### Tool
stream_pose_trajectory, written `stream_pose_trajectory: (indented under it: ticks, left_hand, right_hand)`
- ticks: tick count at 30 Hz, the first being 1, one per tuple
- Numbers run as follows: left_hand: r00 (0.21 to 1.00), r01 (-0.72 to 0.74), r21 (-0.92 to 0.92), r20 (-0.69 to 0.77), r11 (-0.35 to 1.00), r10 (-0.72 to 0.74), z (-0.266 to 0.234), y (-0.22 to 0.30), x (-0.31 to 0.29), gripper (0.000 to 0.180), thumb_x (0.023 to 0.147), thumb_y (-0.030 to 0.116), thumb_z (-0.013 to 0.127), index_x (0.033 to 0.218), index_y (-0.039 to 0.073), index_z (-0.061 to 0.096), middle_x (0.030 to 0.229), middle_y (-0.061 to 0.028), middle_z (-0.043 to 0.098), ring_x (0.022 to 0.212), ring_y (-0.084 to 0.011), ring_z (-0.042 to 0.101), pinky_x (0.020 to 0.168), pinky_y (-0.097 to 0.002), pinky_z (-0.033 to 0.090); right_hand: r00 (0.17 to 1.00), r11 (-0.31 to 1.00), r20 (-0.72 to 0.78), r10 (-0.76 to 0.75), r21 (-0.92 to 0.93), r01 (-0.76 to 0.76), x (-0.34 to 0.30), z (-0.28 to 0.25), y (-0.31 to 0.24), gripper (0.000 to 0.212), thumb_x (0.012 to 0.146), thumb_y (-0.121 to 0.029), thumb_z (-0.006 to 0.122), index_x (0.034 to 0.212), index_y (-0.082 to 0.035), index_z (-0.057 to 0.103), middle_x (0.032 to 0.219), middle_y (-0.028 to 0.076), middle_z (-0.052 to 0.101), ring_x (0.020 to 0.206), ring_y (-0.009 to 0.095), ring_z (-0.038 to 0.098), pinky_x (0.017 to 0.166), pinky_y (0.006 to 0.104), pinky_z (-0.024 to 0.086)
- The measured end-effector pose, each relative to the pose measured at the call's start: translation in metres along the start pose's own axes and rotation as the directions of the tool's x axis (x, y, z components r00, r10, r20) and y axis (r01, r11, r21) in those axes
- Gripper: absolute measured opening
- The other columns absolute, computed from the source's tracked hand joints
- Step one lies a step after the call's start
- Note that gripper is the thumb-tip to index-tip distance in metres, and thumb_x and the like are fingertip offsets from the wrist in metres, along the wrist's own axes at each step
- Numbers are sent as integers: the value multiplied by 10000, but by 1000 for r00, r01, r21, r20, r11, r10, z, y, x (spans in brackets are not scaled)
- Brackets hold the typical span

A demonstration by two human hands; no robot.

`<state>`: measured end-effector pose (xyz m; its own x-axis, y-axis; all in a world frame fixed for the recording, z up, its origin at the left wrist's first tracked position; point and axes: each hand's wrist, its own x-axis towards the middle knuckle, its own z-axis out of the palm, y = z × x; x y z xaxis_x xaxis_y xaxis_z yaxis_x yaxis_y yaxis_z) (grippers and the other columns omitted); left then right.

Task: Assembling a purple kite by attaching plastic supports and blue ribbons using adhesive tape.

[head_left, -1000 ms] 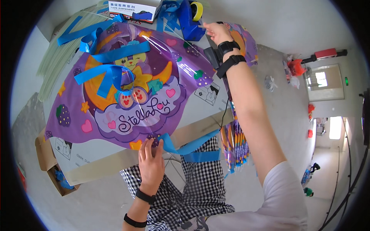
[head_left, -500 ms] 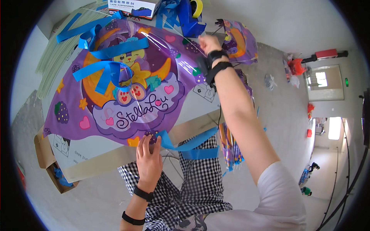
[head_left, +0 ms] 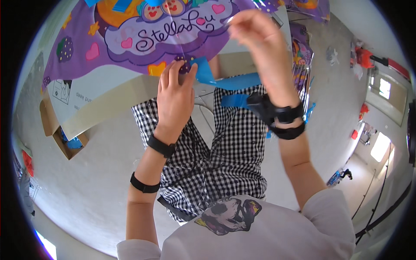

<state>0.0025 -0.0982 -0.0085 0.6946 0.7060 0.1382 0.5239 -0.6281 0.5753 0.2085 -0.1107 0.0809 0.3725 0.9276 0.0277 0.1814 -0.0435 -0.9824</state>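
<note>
My left hand [head_left: 177, 93] rests at the near tip of a purple printed plastic sheet [head_left: 117, 63], shaped like a kite. Its thumb and fingers pin the end of a blue ribbon [head_left: 203, 71] against that edge. The ribbon's loose length hangs in a fold over my lap. Up and to the right, my right hand [head_left: 260, 37] is raised above the sheet, smeared by motion, its fingers pinched. A small shiny bit, apparently clear tape [head_left: 228, 21], shows at those fingertips. More blue ribbon [head_left: 123, 5] lies on the sheet at the top edge.
The sheet lies on a white board [head_left: 80, 97] with a table edge below. An open cardboard box [head_left: 71, 149] with blue material stands on the left floor. More printed purple pieces [head_left: 302, 54] hang at the right. Checked trousers [head_left: 234, 143] cover my lap.
My right hand has come back from the blue tape dispenser toward me, with a shiny bit at its fingertips. The view has tilted downward. My left hand still holds the ribbon end on the sheet's edge.
</note>
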Motion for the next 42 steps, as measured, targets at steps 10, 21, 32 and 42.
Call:
stream_pose_trajectory:
  ticks: [10, 21, 32, 42]
  left_hand:
    - [997, -24, 18, -72, 1000, 26, 1, -1, -2, 495, 725, 18, 642, 1211, 99, 599, 1218, -118, 504, 1201, -305, 472, 1009, -430, 425]
    - [994, -28, 8, -104, 1000, 29, 4, -5, -4, 552, 725, -8, 615, 1256, 141, 585, 1223, -109, 503, 1167, -308, 485, 987, -419, 448]
    - [990, -36, 51, -134, 998, 43, 6, -5, -4, 415, 751, 77, 655, 1165, 107, 640, 1196, -92, 525, 1158, -269, 499, 965, -393, 453]
    - [993, -26, 13, -114, 1000, 27, 6, -6, -5, 531, 725, 0, 628, 1237, 136, 602, 1248, -99, 488, 1179, -296, 480, 980, -416, 446]
  right_hand:
    - [890, 915, -214, 402, 65, -398, -39, 68, 55, 462, 783, -46, 731, 1168, 1, 481, 779, 91, 669, 693, 139, 627, 608, 269, 485]
    - [879, 910, -253, 403, 7, -415, -33, 69, 63, 383, 769, 0, 697, 1092, 34, 493, 787, 113, 665, 667, 161, 650, 600, 257, 488]
    - [955, 965, -140, 260, 26, -259, -36, 57, 37, 352, 837, 17, 652, 1165, 18, 525, 952, 97, 658, 888, 158, 656, 769, 262, 511]
    - [959, 968, -134, 251, 23, -251, -41, 52, 38, 409, 870, 39, 613, 1255, 19, 478, 928, 96, 655, 878, 178, 667, 800, 271, 521]
